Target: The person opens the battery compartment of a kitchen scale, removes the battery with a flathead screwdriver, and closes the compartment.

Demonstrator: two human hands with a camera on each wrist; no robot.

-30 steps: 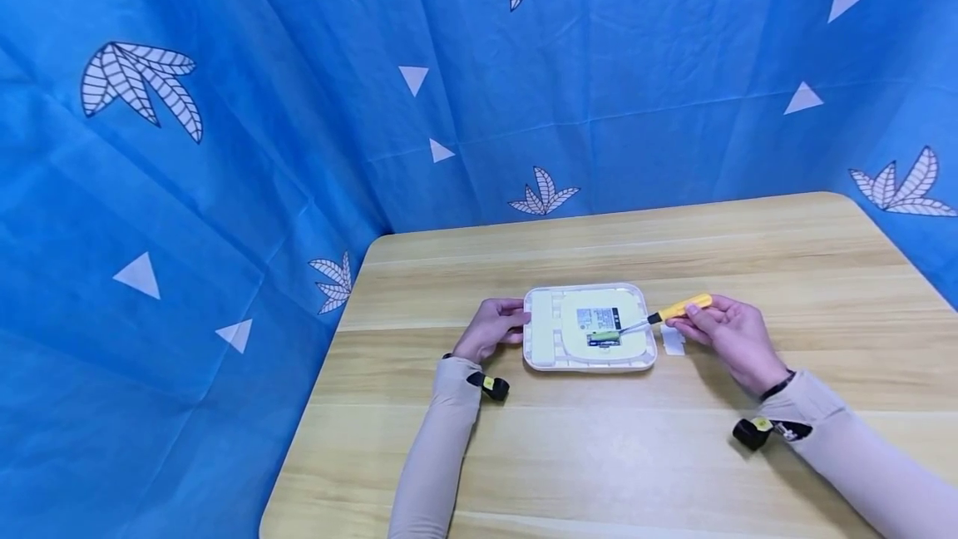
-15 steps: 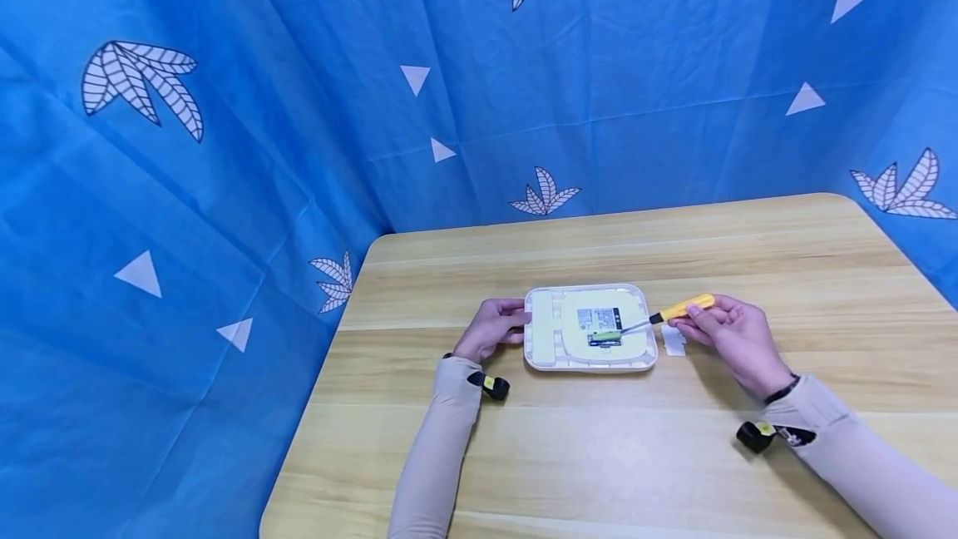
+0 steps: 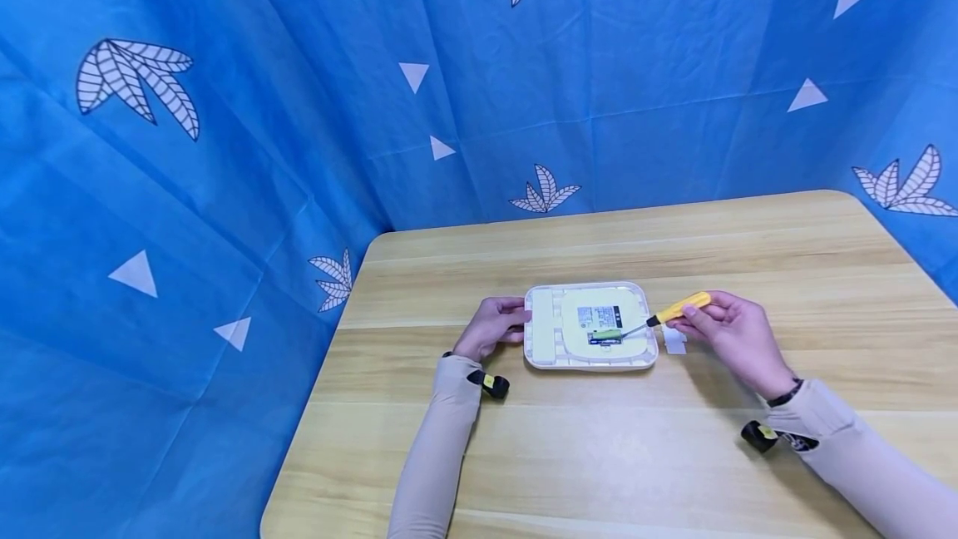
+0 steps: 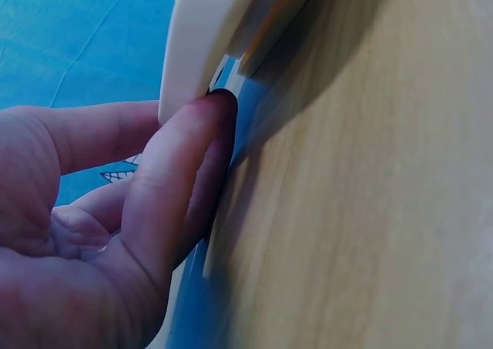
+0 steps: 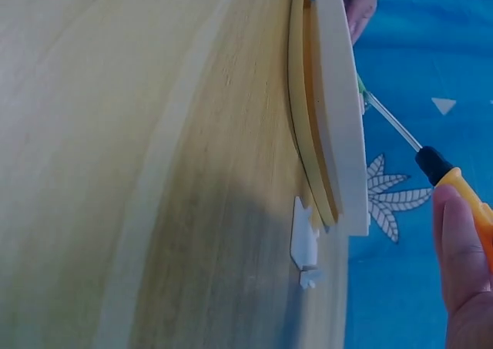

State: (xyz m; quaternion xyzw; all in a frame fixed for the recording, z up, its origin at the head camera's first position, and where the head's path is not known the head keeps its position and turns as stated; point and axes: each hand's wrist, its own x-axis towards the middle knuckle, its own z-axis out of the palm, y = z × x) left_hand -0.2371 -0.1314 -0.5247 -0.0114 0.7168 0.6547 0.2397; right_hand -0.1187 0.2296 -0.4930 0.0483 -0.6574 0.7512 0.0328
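A flat white plastic device (image 3: pixel 544 348) with rounded corners lies on the table, its printed label and a small battery compartment facing up. A green battery (image 3: pixel 606 334) shows at that compartment. My left hand (image 3: pixel 494 328) grips the device's left edge; in the left wrist view, thumb and fingers of the hand (image 4: pixel 146 187) pinch its rim. My right hand (image 3: pixel 733 339) holds a screwdriver (image 3: pixel 679 308) by its yellow handle, the metal shaft slanting down to the left. The screwdriver's tip is right at the green battery. In the right wrist view the device (image 5: pixel 343 110) stands between camera and tip, hiding the compartment.
A small white battery cover (image 3: pixel 674 341) lies on the wooden table (image 3: pixel 599 456) just right of the device, below the right hand. A blue patterned curtain (image 3: pixel 479 48) hangs behind the table and along its left side.
My right hand and the screwdriver have shifted very slightly, the tip staying at the battery. The left hand keeps its grip on the device, which has not visibly moved.
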